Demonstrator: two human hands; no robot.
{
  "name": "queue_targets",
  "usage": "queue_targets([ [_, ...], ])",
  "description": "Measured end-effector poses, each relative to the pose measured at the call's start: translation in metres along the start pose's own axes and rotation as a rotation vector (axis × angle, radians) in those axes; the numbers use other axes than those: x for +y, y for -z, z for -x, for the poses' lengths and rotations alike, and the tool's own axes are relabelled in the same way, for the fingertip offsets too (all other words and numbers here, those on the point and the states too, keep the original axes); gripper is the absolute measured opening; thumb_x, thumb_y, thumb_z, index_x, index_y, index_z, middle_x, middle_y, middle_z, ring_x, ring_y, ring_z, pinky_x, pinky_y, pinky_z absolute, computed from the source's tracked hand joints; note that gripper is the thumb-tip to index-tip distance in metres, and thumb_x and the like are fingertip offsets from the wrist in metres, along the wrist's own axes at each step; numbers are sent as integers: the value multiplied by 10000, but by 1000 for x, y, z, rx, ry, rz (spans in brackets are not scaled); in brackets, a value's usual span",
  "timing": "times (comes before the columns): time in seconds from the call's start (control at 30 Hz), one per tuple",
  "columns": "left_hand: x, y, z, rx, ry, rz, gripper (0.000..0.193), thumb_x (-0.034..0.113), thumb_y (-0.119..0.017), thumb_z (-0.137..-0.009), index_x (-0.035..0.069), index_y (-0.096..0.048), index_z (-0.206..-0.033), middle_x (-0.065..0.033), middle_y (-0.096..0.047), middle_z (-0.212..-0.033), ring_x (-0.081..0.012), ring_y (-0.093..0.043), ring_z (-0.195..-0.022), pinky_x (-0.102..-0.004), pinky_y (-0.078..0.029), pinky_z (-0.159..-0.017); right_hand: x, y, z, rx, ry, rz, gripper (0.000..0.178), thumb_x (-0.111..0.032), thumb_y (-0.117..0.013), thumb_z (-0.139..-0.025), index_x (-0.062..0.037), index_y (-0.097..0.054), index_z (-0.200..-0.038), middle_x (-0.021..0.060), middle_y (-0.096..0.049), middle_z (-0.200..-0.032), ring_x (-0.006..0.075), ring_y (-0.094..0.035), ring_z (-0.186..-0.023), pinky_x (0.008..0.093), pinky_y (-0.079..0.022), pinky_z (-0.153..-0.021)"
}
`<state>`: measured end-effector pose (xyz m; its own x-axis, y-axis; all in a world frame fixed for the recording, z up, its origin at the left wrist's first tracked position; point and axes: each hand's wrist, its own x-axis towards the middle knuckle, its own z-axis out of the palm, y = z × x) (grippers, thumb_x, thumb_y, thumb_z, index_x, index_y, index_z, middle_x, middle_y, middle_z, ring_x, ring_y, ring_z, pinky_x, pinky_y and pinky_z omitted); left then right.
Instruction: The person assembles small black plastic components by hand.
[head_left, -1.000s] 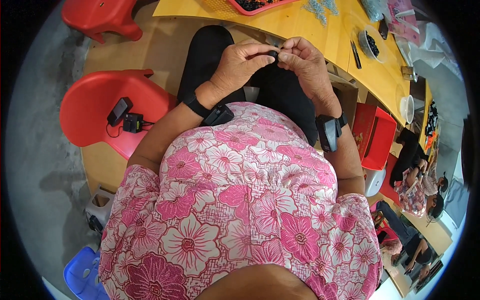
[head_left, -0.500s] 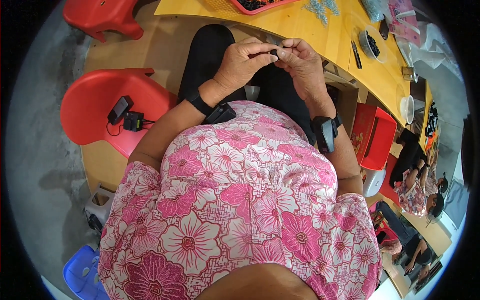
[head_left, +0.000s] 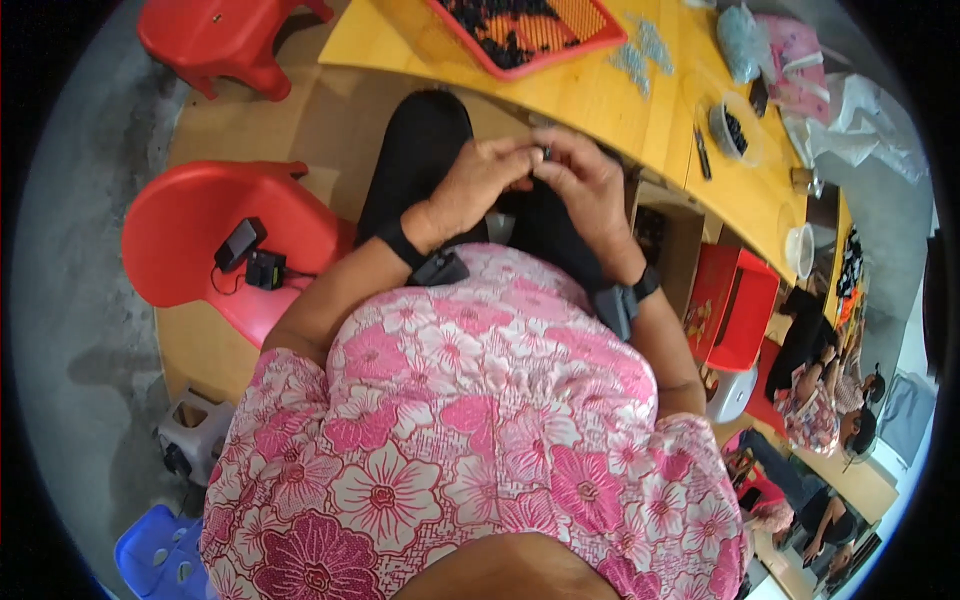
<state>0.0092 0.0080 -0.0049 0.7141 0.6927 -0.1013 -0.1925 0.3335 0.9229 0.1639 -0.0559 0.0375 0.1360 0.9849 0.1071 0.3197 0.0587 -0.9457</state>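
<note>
The person sits at a yellow wooden table (head_left: pixel 600 95), both hands raised over the lap just short of the table edge. The left hand (head_left: pixel 480 180) and the right hand (head_left: pixel 585 180) meet at the fingertips, which are pressed together on a small dark part (head_left: pixel 546 152); it is too small to identify. Each wrist carries a black band.

On the table, a red mesh tray (head_left: pixel 590 30) holds dark pieces. Beside it lies a scatter of pale grey pieces (head_left: pixel 640 60). Further right stand a small round bowl (head_left: pixel 722 135) of dark pieces, a dark pen-like tool (head_left: pixel 702 155) and a white cup (head_left: pixel 800 250).

To the person's left, a red plastic chair (head_left: pixel 190 230) carries a black phone (head_left: pixel 240 243) with a cable and a small black box. A second red chair (head_left: pixel 210 40) stands further off on the grey concrete floor (head_left: pixel 70 300). A red bin (head_left: pixel 740 305) sits under the table at right. Other people sit at the lower right.
</note>
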Motion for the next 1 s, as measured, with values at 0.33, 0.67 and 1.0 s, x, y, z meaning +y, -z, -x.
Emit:
queue_targets([
  [0.33,-19,24,-7,-202,149,400,346,231,-595,-911,6,-573,-1173,-20,-621,-969,-99,-591,-857,-249,-497,-802,-3,3,-13,-127,146,141,270,-108,-749,-723,-73,-677,-981,13,-527,-719,130,-506,-672,245,-425,-624],
  [0.67,-26,49,-15,-129,135,348,180,122,-639,-868,14,-623,-1011,0,-589,-904,-78,-567,-803,-212,-485,-751,-13,27,-70,-105,160,226,168,-78,-694,-786,-14,-672,-941,51,-612,-807,159,-574,-784,252,-448,-714],
  [1.0,-35,51,-27,-155,144,442,203,124,-672,-844,39,-603,-1015,-8,-591,-902,-108,-592,-800,-251,-508,-773,32,65,-219,-441,210,964,161,-93,-655,-750,-55,-670,-907,125,-661,-841,240,-647,-765,329,-506,-685],
])
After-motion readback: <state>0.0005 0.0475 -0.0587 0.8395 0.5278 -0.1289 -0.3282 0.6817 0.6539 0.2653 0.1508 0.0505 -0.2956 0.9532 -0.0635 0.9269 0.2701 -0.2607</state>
